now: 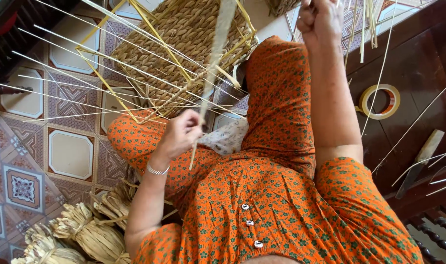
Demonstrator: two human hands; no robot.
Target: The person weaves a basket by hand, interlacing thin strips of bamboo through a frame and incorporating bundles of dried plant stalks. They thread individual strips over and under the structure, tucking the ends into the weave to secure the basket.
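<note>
The floor (71, 156) is laid with patterned tiles in white, brown and blue. A dark wooden bench (418, 73) is seen at right, daylight falling across it.

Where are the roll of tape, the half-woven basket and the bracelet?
roll of tape (379, 101): head view, on the ring's pale rim.
half-woven basket (183, 29): head view, on its woven side.
bracelet (157, 170): head view, on the band at the left wrist.

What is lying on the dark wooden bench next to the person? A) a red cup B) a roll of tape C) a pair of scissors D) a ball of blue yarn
B: a roll of tape lies flat on the dark wooden bench, a pale ring with a hole in the middle, beside the person's raised right hand.
</note>
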